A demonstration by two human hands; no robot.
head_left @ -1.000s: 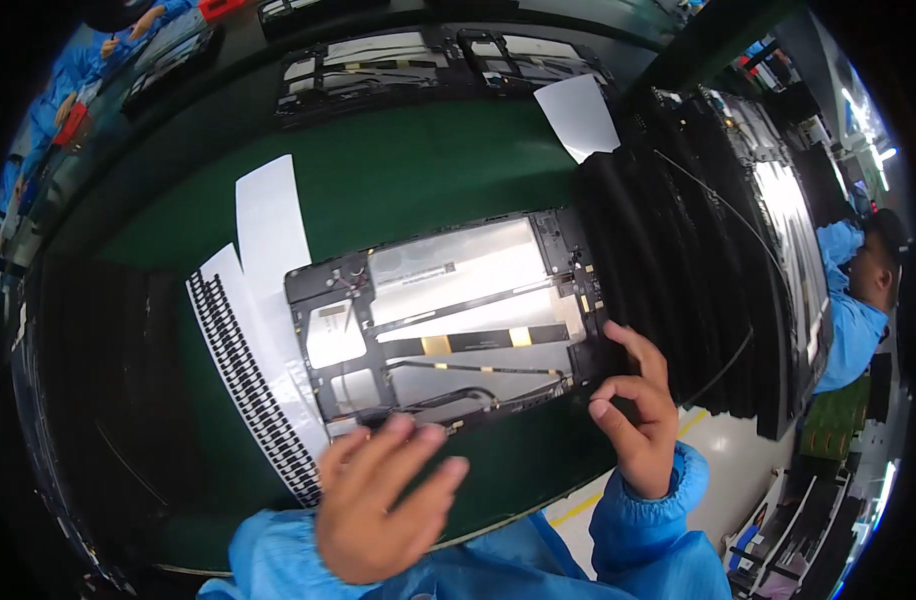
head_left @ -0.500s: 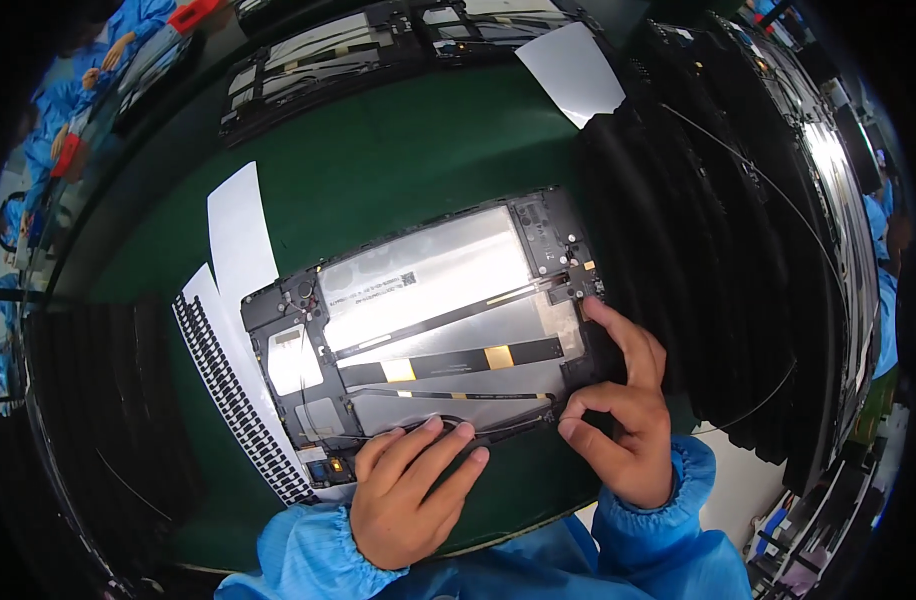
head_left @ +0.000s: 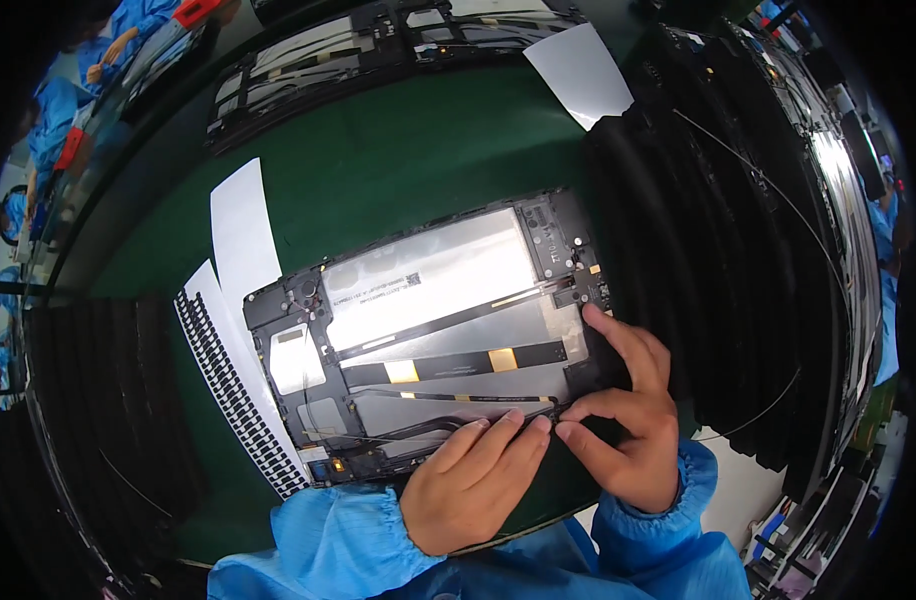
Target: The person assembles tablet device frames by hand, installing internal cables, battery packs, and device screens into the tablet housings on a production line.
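An opened tablet body (head_left: 428,285) lies slantwise in front of me, with a black frame and a silver metal plate. Dark ribbon cables (head_left: 453,362) with gold patches cross it. Along its near edge runs a thin cable (head_left: 363,437). My left hand (head_left: 473,488) rests over that edge, fingers stretched out, the fingertips close to my right hand. At the near right corner, my right hand (head_left: 633,430) pinches with thumb and a bent finger, apparently on the cable's end, which is mostly hidden. Another right finger touches the tablet's right edge.
White paper sheets (head_left: 244,220) and a strip with black marks (head_left: 240,400) lie left of the tablet. More tablet bodies (head_left: 303,70) stand at the back. Black stacked layers rise on the right (head_left: 678,250) and left (head_left: 108,400). Another sheet (head_left: 580,75) lies back right.
My left hand has slid right along the tablet's near edge, up to my right hand. The right hand stays pinched at the corner. The view has shifted slightly.
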